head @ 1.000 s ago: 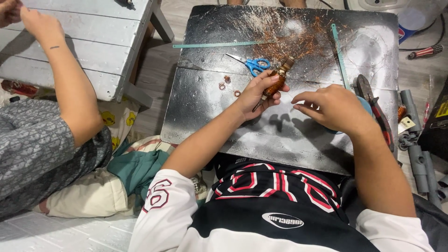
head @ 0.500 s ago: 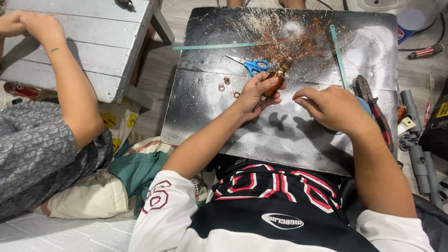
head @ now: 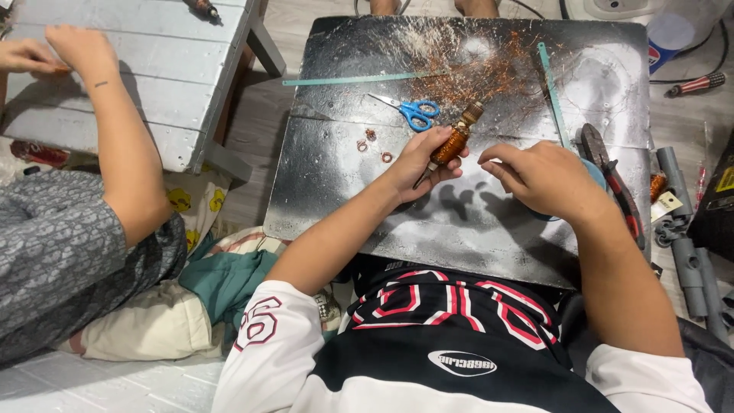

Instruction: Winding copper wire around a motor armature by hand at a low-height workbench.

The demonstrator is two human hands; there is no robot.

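Blue-handled scissors [head: 414,112] and a tangle of loose copper wire [head: 489,65] lie just beyond the hands. The left hand [head: 420,160] grips a copper-wound rod [head: 456,141]; the right hand [head: 547,177], fingers curled narrow, hovers beside it.

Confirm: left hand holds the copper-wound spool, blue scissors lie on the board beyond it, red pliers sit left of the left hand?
Not quite. The pliers lie right of the right hand, near the board's right edge. The rest holds in the head view: left hand grips the spool, scissors beyond it.
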